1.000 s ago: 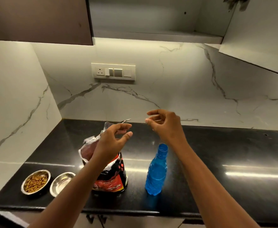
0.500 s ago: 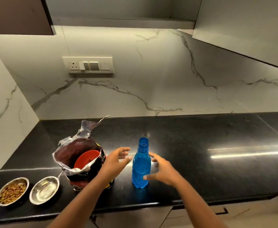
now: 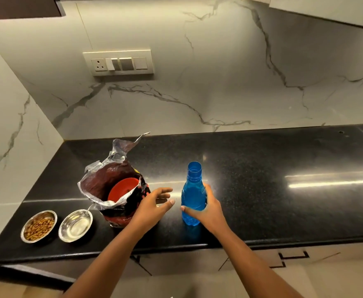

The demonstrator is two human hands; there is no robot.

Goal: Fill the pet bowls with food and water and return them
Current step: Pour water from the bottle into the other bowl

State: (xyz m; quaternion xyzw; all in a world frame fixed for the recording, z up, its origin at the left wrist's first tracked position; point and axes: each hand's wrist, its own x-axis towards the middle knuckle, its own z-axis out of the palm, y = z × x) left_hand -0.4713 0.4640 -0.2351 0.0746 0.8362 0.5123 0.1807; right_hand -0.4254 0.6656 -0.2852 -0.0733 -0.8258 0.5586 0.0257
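Bottle (image 3: 193, 194) stands upright within right hand (image 3: 210, 208) fingers (image 3: 206, 190), thumb opposite.

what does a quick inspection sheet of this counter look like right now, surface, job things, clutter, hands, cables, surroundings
surface: black speckled countertop, glossy, with light streaks reflected.
job's things: left steel bowl holds kibble; right steel bowl beside it looks without food, water cannot be told; open food bag stands upright with a red scoop inside; blue bottle upright, cap off.
clutter: nothing seen.
grippers: right hand grips the bottle's body; left hand open, hovering between bag and bottle, holding nothing.
cables: nothing seen.
surroundings: marble-look backsplash, switch panel with socket, wall cabinets above, drawers below the counter.
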